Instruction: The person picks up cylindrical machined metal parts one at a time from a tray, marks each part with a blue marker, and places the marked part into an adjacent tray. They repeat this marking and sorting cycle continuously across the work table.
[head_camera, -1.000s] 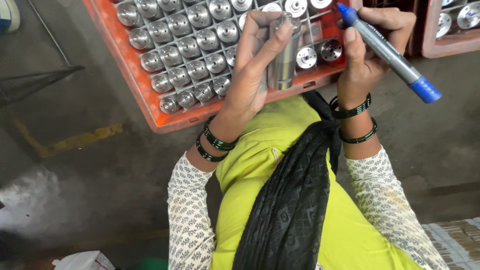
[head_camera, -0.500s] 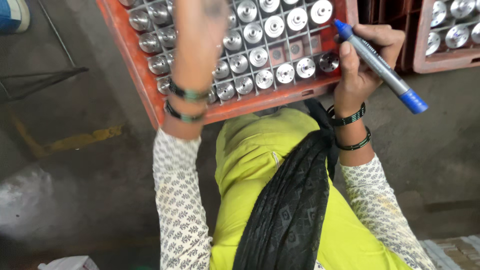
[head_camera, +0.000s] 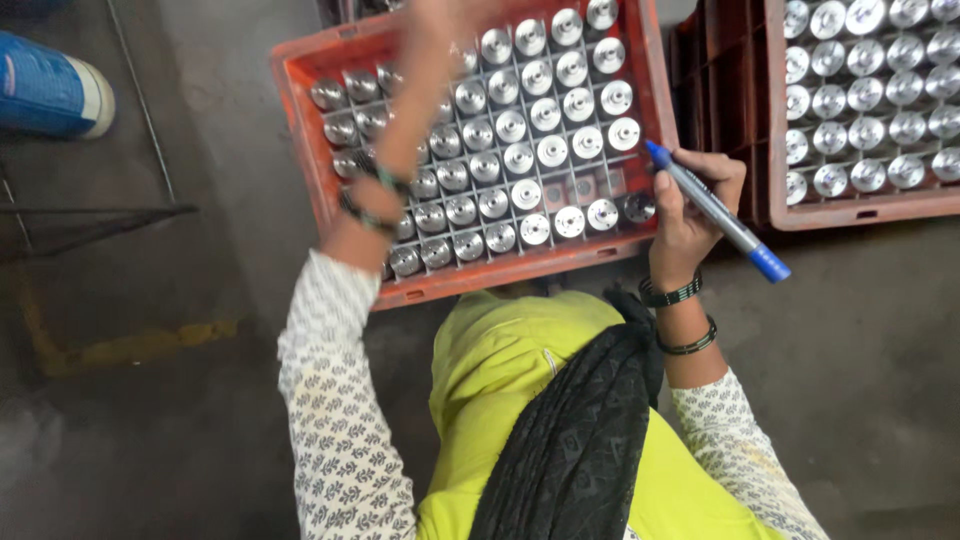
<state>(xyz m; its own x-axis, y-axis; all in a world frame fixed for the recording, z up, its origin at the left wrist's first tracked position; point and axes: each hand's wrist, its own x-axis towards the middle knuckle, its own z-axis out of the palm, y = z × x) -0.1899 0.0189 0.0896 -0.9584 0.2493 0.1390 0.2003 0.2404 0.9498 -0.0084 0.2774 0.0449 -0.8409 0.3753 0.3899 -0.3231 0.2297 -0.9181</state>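
Here, right hand (head_camera: 690, 205) pinched blue marker (head_camera: 715, 210), tip up-left, just beside crate's (head_camera: 480, 280) right wall. Left hand (head_camera: 430, 25) reached over crate's far rows, blurred, cut off at frame top; grip unclear. Steel cylinders (head_camera: 520, 157) stood in grid beneath left forearm.

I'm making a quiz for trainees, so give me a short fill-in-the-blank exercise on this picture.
1. The right hand holds a ____ marker.
2. The metal cylinders stand in a gridded ____ crate.
3. The left hand reaches over the crate's far edge, the arm in a ____ sleeve.

Missing words: blue; orange; patterned
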